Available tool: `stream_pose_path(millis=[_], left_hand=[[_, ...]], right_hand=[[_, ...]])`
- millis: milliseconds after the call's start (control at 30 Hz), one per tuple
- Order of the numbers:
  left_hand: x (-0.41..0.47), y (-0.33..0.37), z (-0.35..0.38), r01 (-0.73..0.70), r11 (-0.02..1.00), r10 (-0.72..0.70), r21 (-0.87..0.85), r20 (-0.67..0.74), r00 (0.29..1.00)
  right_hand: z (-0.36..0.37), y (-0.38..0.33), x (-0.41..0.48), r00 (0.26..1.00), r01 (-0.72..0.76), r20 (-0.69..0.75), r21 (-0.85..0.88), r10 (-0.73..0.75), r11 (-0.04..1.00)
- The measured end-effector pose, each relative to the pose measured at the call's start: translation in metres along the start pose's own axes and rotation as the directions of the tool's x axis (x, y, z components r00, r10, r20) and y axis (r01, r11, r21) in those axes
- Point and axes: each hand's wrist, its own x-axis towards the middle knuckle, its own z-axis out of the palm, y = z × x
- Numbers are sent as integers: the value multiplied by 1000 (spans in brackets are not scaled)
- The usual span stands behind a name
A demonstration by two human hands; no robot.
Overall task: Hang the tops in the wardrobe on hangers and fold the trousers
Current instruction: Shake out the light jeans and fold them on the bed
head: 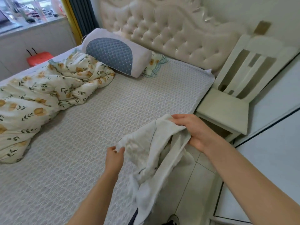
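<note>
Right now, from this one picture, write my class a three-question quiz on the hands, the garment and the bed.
1. True or false: the left hand and the right hand both hold the white garment.
2. Where does the pillow lie? A on the chair; B on the bed by the headboard; C on the floor.
3. Fill in: the floral duvet is bunched on the bed's ____ side in this view.
Key: 1 true; 2 B; 3 left.

Home bedroom, bed (113, 111) with tufted headboard (170, 33), pillow (113, 52), floral duvet (40, 95)
</note>
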Motion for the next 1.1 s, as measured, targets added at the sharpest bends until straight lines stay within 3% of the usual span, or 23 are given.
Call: stream_pose_path(millis=[67, 133, 200, 267, 467, 633, 700, 800, 967, 1100], left_hand=[[10, 7, 23, 235, 963, -224, -133, 91, 970], [13, 11, 47, 429, 881, -382, -200, 236, 894], [15, 13, 78, 556, 794, -424, -244, 432, 796], [8, 19, 110, 613, 742, -370, -270, 597, 712], [2, 58, 164, 510, 820, -184, -262, 722, 667], [-2, 124, 178, 233, 920, -27, -315, 543, 839], [-4, 158, 181, 106, 944, 64, -311, 490, 869], [-18, 218, 186, -45, 936, 213, -349, 460, 862], [-43, 312, 195, -285, 862, 462, -419, 417, 783], [-51, 375, 200, -373, 780, 579, -503, 351, 736]], right_hand=[[-24, -13, -4, 999, 31, -8, 13, -31, 999], [-45, -24, -7, 999, 45, -5, 64, -45, 997], [-67, -31, -6, 998, 65, -18, 90, -63, 994], [-88, -35, -7, 995, 91, -41, 105, -88, 990], [-150, -46, -4, 984, 132, -133, 99, -119, 986], [-195, -58, 7, 932, 159, -321, -54, -168, 986], [-205, -64, 11, 906, 166, -369, -140, -207, 976], [-213, -80, 19, 860, 179, -411, -314, -304, 932], [-229, -116, 44, 799, 106, -399, -644, -450, 758], [-226, -145, 59, 663, 66, -419, -792, -620, 607]])
